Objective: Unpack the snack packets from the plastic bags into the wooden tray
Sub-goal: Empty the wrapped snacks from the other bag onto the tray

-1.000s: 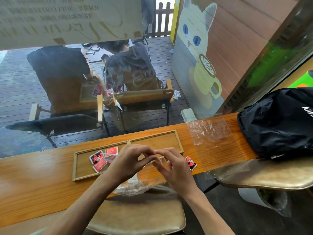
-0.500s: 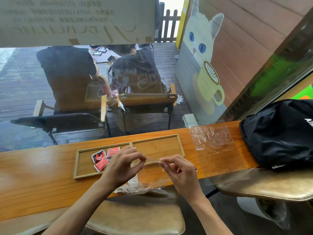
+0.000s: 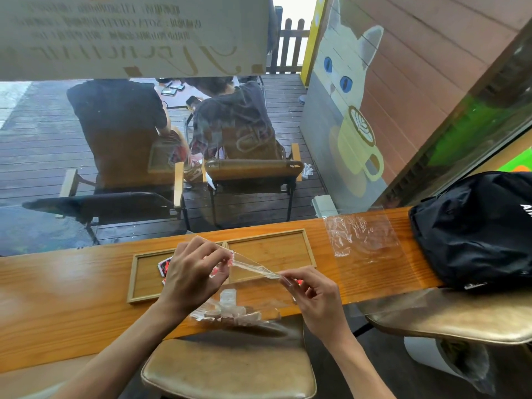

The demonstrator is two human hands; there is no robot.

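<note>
The left hand (image 3: pixel 193 276) and the right hand (image 3: pixel 312 295) each pinch one end of the mouth of a clear plastic bag (image 3: pixel 253 289), stretched taut between them over the near edge of the desk (image 3: pixel 57 306), with its belly sagging below toward the stool seat (image 3: pixel 230 367). The film looks thin, glossy and wrinkled, and it holds a clump of pale, whitish snack packets (image 3: pixel 230 308) at the bottom, hanging right at the desk's front edge. As I judge it, the risk is a sharp pull: if the seam gives way suddenly, or the film tears low down, the packets could spill onto the stool or floor rather than the tray; a slippery pinch could also drop one side. Farther in lies the two-compartment wooden tray (image 3: pixel 270 234); its left compartment holds red packets (image 3: pixel 164 266), largely hidden behind the left hand, and the right compartment shows bare wood. Another red packet (image 3: pixel 298 281) peeks beside the right fingers. To the right lies a flattened clear bag (image 3: pixel 365 240), then a black backpack (image 3: pixel 472 228).
</note>
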